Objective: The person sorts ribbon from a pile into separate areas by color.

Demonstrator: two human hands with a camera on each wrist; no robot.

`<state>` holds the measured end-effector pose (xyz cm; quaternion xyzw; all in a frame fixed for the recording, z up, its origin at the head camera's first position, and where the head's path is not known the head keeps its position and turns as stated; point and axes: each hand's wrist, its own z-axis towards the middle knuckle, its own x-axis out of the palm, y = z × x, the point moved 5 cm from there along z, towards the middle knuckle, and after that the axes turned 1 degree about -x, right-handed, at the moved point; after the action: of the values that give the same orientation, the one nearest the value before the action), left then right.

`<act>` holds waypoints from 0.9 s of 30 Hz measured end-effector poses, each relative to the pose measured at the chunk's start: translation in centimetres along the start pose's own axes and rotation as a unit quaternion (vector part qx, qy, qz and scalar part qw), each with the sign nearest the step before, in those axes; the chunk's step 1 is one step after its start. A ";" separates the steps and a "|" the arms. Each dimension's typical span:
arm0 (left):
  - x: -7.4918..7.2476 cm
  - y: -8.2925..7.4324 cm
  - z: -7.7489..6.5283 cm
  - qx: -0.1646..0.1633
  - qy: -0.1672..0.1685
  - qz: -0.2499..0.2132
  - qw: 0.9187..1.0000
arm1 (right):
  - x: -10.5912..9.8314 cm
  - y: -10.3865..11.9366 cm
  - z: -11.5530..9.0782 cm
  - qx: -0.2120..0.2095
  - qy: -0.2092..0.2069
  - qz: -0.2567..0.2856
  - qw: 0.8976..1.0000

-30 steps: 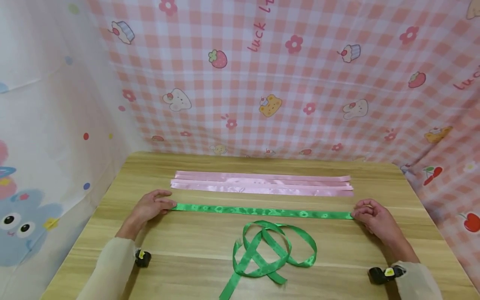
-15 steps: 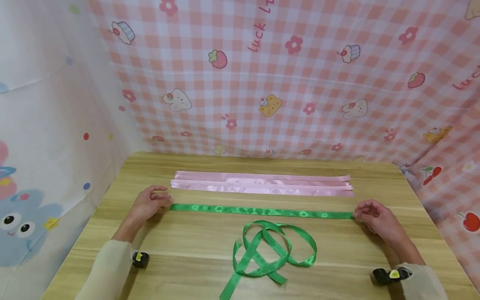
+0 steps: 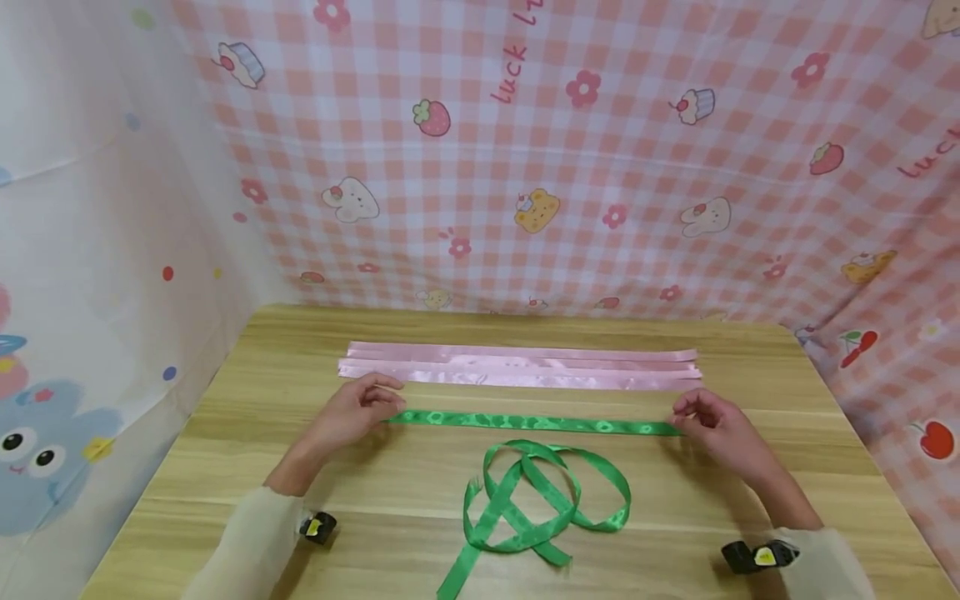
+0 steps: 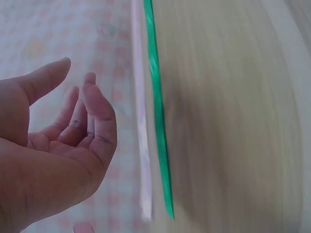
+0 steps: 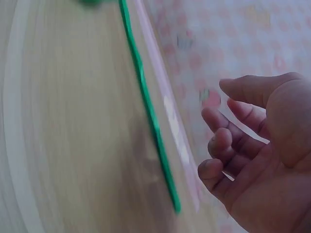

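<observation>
A straight green ribbon (image 3: 525, 422) lies flat across the wooden table (image 3: 300, 500), in front of several pink ribbon strips (image 3: 517, 367). My left hand (image 3: 375, 402) hovers over the ribbon's left end and my right hand (image 3: 693, 412) over its right end. In the left wrist view the left hand (image 4: 82, 111) is empty, its fingers loosely curled, and it is clear of the green ribbon (image 4: 158, 107). In the right wrist view the right hand (image 5: 233, 131) is likewise empty beside the green ribbon (image 5: 146, 107).
A second green ribbon (image 3: 540, 500) lies in loose loops near the table's front middle, its tail running off the front edge. A pink checked cloth (image 3: 570, 167) hangs behind the table and a white printed cloth (image 3: 90, 250) on the left.
Both hands have let go of the straight green ribbon's ends and moved inward, toward each other. The ribbon stays flat on the table.
</observation>
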<state>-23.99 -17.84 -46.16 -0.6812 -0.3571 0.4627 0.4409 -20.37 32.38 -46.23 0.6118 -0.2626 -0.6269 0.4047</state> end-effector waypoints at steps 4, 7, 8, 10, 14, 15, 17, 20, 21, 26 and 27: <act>2.5 -0.9 0.2 0.008 0.041 -0.014 0.999 | 2.3 2.5 0.4 -0.046 0.040 0.017 0.998; 4.5 -1.6 0.3 0.015 0.076 -0.021 0.997 | 4.4 4.1 0.6 -0.068 0.082 0.016 0.994; 5.2 -1.8 0.4 0.017 0.088 -0.022 0.996 | 5.2 4.5 0.7 -0.072 0.098 0.015 0.992; 6.6 -2.1 0.5 0.021 0.110 -0.022 0.993 | 6.7 5.4 0.9 -0.080 0.129 0.015 0.988; 9.2 -2.5 0.7 0.018 0.143 -0.016 0.989 | 9.4 6.5 1.2 -0.083 0.175 0.011 0.981; 9.7 -2.6 0.7 0.018 0.149 -0.013 0.989 | 10.0 6.7 1.3 -0.087 0.182 0.010 0.979; 10.7 -2.7 0.8 0.014 0.159 -0.005 0.987 | 11.0 7.1 1.5 -0.093 0.192 0.009 0.977; 11.8 -2.8 0.9 0.007 0.170 0.009 0.985 | 12.3 7.3 1.7 -0.102 0.199 0.007 0.975; 12.1 -2.8 0.9 0.005 0.172 0.012 0.985 | 12.6 7.3 1.8 -0.103 0.201 0.006 0.974; 13.5 -2.9 1.3 0.005 0.181 0.018 0.983 | 13.3 6.8 2.2 -0.079 0.201 0.008 0.976; 13.7 -2.9 1.3 0.006 0.180 0.018 0.983 | 13.3 6.7 2.2 -0.073 0.201 0.007 0.977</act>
<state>-21.13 -4.15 -48.04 -0.7570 -0.2570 0.3423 0.4938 -20.25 17.41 -47.85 0.6917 -0.1339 -0.5059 0.4976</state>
